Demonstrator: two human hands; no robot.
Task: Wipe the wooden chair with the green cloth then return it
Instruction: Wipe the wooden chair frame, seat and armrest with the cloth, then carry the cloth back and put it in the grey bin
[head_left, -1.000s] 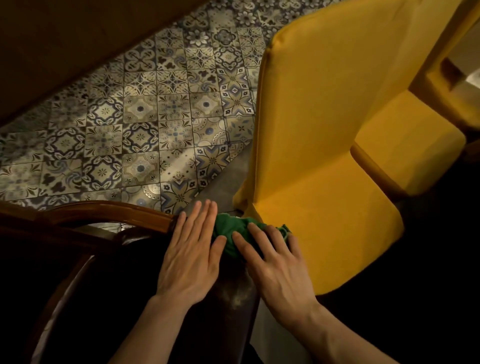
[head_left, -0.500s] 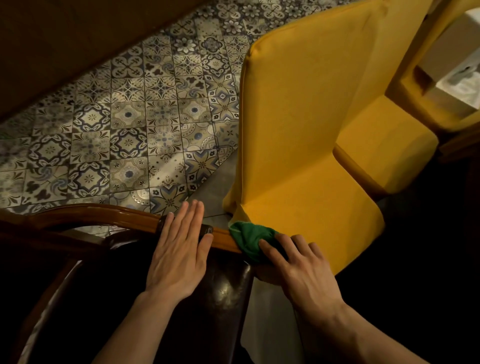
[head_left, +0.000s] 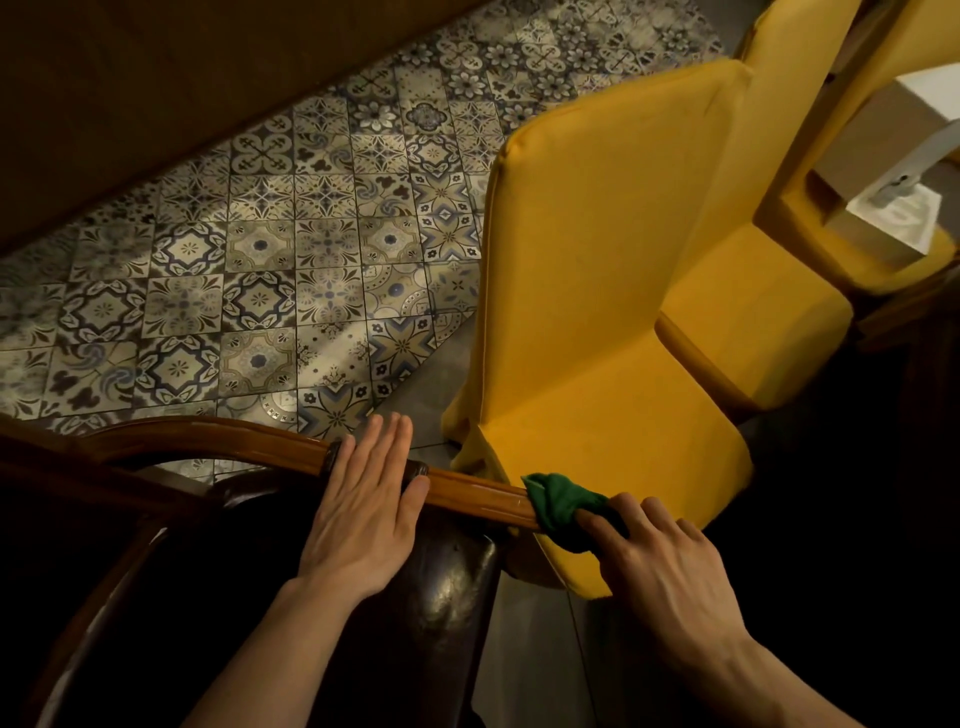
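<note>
My right hand (head_left: 670, 566) pinches green cloth (head_left: 563, 509) on wooden chair (head_left: 483, 493) rail at 4 o'clock — left hand (head_left: 363, 514) flat, open.

Both forearms are bare from wrist to frame edge (no sleeve, watch or ring), behind the left hand (head_left: 363, 512) and right hand (head_left: 670, 566)

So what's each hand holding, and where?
Right hand grips the bunched cloth by its near end; left hand lies flat on the chair rail.
</note>
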